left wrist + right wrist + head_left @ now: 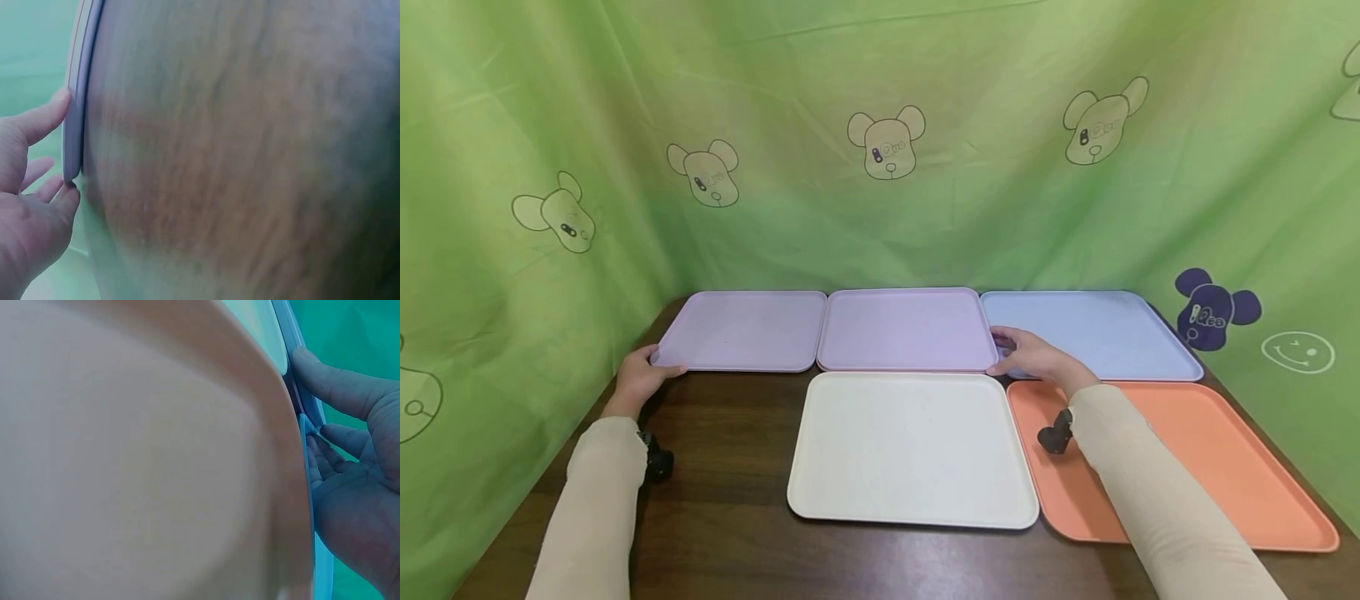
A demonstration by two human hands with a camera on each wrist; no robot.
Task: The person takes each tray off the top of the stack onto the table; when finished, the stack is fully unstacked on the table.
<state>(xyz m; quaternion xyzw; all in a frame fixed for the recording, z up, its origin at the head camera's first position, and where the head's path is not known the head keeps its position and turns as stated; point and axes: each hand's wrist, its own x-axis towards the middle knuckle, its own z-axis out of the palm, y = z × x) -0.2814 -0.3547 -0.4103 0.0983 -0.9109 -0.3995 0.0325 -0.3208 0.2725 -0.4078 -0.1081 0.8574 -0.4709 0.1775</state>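
Note:
In the head view, a lilac tray (pixel 745 329) lies at the back left, edge to edge with a second lilac tray (pixel 906 329) in the middle. Layered rims show along the front of both. My left hand (pixel 642 375) touches the left tray's front left corner, thumb on the front edge and fingers along the side; the left wrist view shows its thumb against the stacked rims (pixel 75 125). At the middle tray's front right corner is my right hand (pixel 1033 357), thumb on the front edge and fingers along the right side, over the blue tray (pixel 1090 325).
A white tray (pixel 913 450) lies in front of the middle lilac tray. Right of it is an orange tray (pixel 1225 458), partly under my right forearm. All rest on a dark brown wooden table (pixel 722 517). Green cloth (pixel 805 225) with bear-head prints hangs behind and at both sides.

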